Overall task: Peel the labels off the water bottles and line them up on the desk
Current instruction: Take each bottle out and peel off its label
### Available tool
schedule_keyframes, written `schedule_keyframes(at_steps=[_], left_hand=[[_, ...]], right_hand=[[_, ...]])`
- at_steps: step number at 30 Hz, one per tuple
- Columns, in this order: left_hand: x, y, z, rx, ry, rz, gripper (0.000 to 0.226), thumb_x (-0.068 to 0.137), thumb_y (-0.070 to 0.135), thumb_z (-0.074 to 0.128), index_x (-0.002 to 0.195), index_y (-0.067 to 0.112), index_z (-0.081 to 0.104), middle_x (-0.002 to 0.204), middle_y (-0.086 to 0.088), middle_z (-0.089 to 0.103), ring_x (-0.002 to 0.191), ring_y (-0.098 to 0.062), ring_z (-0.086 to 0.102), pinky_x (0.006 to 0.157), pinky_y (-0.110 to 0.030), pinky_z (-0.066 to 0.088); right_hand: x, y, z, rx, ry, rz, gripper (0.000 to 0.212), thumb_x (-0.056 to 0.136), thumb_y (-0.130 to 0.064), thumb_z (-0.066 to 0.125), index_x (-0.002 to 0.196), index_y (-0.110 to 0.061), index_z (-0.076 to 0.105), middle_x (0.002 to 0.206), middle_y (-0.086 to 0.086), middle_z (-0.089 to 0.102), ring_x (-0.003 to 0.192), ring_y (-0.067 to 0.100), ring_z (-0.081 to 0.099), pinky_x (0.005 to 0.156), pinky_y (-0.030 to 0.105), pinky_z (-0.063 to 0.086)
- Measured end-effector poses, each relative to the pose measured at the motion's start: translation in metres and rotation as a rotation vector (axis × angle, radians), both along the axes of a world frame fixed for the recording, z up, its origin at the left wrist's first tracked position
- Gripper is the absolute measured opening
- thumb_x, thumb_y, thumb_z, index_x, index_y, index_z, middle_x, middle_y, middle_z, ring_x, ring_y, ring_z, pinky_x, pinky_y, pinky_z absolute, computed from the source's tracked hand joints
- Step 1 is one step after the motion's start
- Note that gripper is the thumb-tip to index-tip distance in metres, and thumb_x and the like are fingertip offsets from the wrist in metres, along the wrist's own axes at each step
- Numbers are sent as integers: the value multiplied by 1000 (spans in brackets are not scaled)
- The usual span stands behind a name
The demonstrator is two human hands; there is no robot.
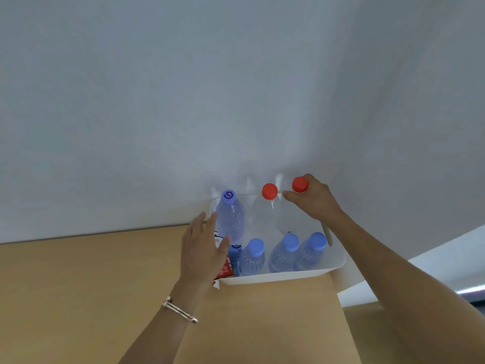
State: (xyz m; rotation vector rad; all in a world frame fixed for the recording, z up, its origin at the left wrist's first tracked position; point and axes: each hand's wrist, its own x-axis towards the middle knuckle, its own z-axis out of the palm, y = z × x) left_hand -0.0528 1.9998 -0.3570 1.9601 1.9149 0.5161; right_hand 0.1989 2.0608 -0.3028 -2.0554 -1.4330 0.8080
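Note:
A white plastic bin [278, 278] stands on the wooden desk [86, 292] against the wall. Several clear water bottles stand in it. At the back is a purple-capped bottle [230, 216], beside it a red-capped bottle [267, 206], and a second red-capped bottle [299, 185] at the back right. My right hand [313, 199] grips that second bottle just below its cap. Blue-capped bottles [284, 254] fill the front row. My left hand [203, 254] is spread flat against the bin's left side, hiding part of a red label [227, 267].
The desk's right edge [341, 306] runs just past the bin, with the floor beyond it. The wall rises directly behind the bin. Bare desk surface stretches to the left and in front. A silver bracelet [179, 310] sits on my left wrist.

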Motion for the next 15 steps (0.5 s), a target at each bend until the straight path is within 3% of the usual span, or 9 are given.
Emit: schedule_keyframes(at_steps=[4, 7, 11, 15], left_hand=[[14, 2, 12, 166, -112, -67, 40, 88, 18, 62, 127, 12, 57, 132, -8, 52, 125, -27, 46, 103, -33, 36], [24, -1, 16, 190, -264, -167, 32, 85, 8, 56, 117, 11, 62, 121, -3, 59, 113, -21, 53, 95, -18, 37], [35, -8, 29, -219, -523, -281, 53, 86, 0, 48, 133, 26, 49, 125, 16, 52, 116, -5, 49, 87, -7, 38], [40, -11, 21, -452, -441, -411, 72, 87, 13, 57, 146, 35, 23, 136, 18, 45, 109, -5, 51, 71, -3, 42]], right_hand=[[1, 0, -3, -18, 0, 3, 39, 79, -43, 69, 101, -15, 51, 91, 4, 58, 71, 15, 53, 53, 23, 38], [3, -5, -2, -17, 17, -23, 44, 80, -45, 69, 108, -17, 49, 89, 1, 55, 75, 19, 54, 55, 23, 39], [0, -11, -5, -32, 62, -7, 56, 81, -49, 68, 120, -17, 45, 98, 1, 55, 85, 22, 56, 64, 28, 41], [-5, -24, -15, 7, 20, -46, 75, 80, -49, 68, 138, -12, 36, 134, 10, 49, 120, 28, 50, 96, 34, 42]])
